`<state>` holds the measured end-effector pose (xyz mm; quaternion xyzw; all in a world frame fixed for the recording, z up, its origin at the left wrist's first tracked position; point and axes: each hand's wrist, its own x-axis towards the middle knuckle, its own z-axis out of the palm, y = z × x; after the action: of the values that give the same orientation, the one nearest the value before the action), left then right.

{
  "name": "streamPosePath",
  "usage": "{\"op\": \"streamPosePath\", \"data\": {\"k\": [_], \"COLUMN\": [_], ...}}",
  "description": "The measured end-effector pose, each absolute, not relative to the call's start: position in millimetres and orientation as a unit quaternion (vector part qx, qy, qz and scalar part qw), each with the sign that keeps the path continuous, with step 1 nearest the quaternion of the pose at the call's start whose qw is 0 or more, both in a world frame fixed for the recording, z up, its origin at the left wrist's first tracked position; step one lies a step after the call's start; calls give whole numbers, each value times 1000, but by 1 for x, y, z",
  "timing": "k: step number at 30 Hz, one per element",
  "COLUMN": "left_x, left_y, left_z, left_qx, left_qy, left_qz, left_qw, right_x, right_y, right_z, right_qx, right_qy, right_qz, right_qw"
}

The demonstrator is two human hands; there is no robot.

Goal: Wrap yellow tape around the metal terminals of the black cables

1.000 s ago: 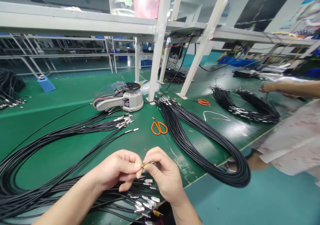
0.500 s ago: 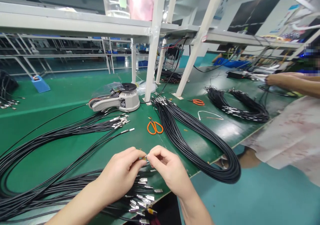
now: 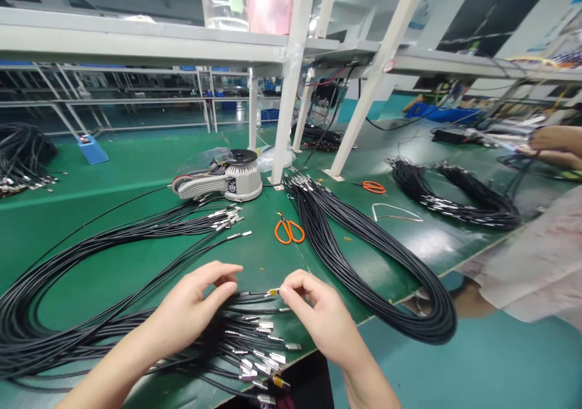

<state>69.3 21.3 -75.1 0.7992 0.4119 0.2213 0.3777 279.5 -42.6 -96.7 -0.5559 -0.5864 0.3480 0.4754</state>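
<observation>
My right hand (image 3: 321, 315) pinches the metal tip of a black cable (image 3: 257, 293) between thumb and fingertips. Just left of those fingers a small band of yellow tape (image 3: 273, 291) is around the cable. My left hand (image 3: 193, 306) is a little to the left, thumb and forefinger apart, holding nothing. Below both hands lies a bundle of black cables (image 3: 109, 339), its silver connectors (image 3: 268, 357) fanned out by the table's front edge. One connector there also carries yellow tape. Orange-handled scissors (image 3: 290, 232) lie beyond my hands.
A grey tape dispenser (image 3: 240, 182) stands at the back by the white shelf posts (image 3: 295, 82). Coiled black cables (image 3: 386, 263) overhang the front edge at right. Farther right are more cables (image 3: 473, 209), a second pair of scissors (image 3: 373, 187) and a co-worker's hand (image 3: 555, 148).
My left hand has let go of the cable end and moved left, its fingers parting. My right hand has shifted slightly right, still gripping the tip. The yellow tape shows now.
</observation>
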Motion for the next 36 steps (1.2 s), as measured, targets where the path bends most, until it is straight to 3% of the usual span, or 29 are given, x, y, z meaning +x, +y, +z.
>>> {"op": "streamPosePath", "data": {"k": [13,22,28,36], "left_x": [104,114,120,126], "left_y": [20,15,10,11], "left_z": [-69,-88,-84,-87], "left_qx": [825,681,777,782], "left_qy": [370,407,400,415], "left_qz": [124,175,169,158], "left_qw": [408,583,456,437], "right_x": [284,283,279,280], "right_y": [-46,-48,-49,-48], "right_z": [-98,-108,-108,-113], "right_qx": [-551,-563,-572,-574], "right_qy": [-590,-560,-502,-557], "right_qz": [358,368,429,376], "right_qw": [470,483,487,469]}}
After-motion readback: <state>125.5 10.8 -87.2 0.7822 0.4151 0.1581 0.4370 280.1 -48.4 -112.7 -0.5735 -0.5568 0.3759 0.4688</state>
